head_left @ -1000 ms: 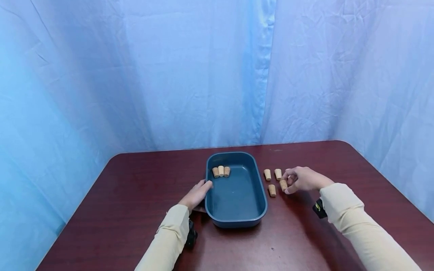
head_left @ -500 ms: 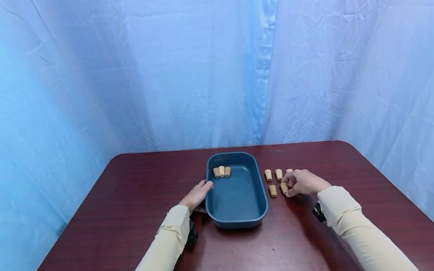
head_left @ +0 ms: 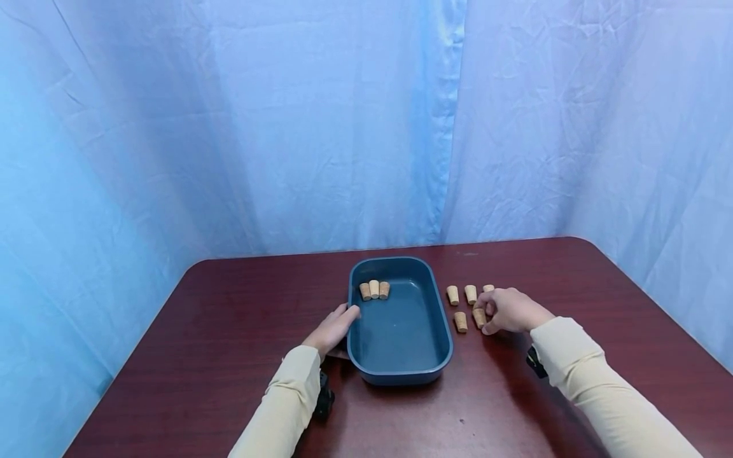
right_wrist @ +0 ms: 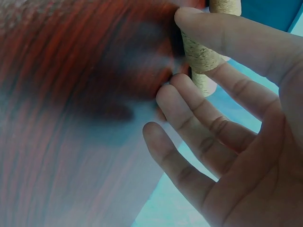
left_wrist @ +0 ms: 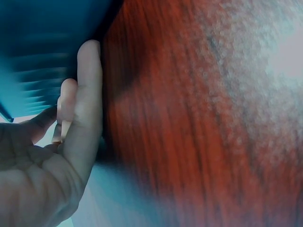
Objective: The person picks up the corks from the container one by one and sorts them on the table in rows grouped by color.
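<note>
In the head view, my left hand (head_left: 334,329) holds the left side of a dark blue rectangular tray (head_left: 401,374), thumb over the rim. The left wrist view shows its fingers along the tray's outer wall, low by the table. Three cork stoppers (head_left: 375,289) lie side by side inside the tray, at its far left. To the right of the tray, my right hand (head_left: 512,310) pinches a tapered cork stopper (right_wrist: 201,54) between thumb and index finger, at table level. A darker cork stopper (head_left: 460,322) lies just left of it.
Behind the right hand's cork, a row holds two pale corks (head_left: 471,294) and a third cork (head_left: 488,289) partly hidden by the hand. The dark red wooden table (head_left: 240,318) ends at a light blue curtain (head_left: 321,127) at the back and sides.
My right hand has shifted slightly towards me and left, uncovering part of the back right cork. The pinched cork has hardly moved. Left hand and tray stay in place.
</note>
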The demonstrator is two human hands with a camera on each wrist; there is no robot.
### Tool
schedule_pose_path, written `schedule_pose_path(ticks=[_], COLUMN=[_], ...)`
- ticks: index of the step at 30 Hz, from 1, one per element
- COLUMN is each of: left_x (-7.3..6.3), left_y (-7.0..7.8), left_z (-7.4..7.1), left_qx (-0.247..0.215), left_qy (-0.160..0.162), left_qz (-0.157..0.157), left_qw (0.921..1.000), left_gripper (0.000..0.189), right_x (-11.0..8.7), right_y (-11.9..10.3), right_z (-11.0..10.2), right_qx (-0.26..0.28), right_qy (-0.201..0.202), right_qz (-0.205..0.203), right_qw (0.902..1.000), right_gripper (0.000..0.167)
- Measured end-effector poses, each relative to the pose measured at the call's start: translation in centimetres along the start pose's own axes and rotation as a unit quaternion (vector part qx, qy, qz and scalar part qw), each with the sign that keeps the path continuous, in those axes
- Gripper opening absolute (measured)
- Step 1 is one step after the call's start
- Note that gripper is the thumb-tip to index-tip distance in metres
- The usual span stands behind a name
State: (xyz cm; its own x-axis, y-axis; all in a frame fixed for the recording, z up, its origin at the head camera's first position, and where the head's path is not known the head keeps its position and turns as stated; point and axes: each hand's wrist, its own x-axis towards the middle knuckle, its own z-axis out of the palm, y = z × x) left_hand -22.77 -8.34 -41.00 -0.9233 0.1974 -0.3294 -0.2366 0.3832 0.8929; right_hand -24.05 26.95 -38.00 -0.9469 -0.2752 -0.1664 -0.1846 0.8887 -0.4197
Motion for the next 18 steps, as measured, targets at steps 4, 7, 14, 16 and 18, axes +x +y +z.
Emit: schedule_pose_path(ticks=[4, 7, 14, 16, 18], left_x=[0.03, 0.06, -0.05, -0.10, -0.13], left_y=[0.03, 0.07, 0.18, 0.26, 0.31], left_z=[0.01, 0.00, -0.03, -0.04, -0.07], left_qx=[0.002, 0.003, 0.000, 0.000, 0.001], left_qy=[0.001, 0.002, 0.001, 0.000, -0.001], left_qz=[-0.001, -0.003, -0.003, -0.003, -0.002], left_qw=[1.0000, 1.0000, 1.0000, 1.0000, 1.0000], left_gripper=[0.072, 0.072, 0.072, 0.072, 0.072], right_x=[0.05, 0.12, 0.17, 0.14, 0.09], right_y=[0.05, 0.07, 0.16, 0.18, 0.18], right_z=[0.05, 0.07, 0.10, 0.08, 0.07], right_qx=[-0.006, -0.008, -0.006, -0.006, -0.008], right_qy=[0.003, 0.002, 0.002, 0.003, 0.005], right_qz=[0.000, 0.000, -0.002, -0.004, -0.009], right_qw=[1.0000, 1.0000, 1.0000, 1.0000, 0.9999], right_gripper=[0.029, 0.030, 0.035, 0.036, 0.036])
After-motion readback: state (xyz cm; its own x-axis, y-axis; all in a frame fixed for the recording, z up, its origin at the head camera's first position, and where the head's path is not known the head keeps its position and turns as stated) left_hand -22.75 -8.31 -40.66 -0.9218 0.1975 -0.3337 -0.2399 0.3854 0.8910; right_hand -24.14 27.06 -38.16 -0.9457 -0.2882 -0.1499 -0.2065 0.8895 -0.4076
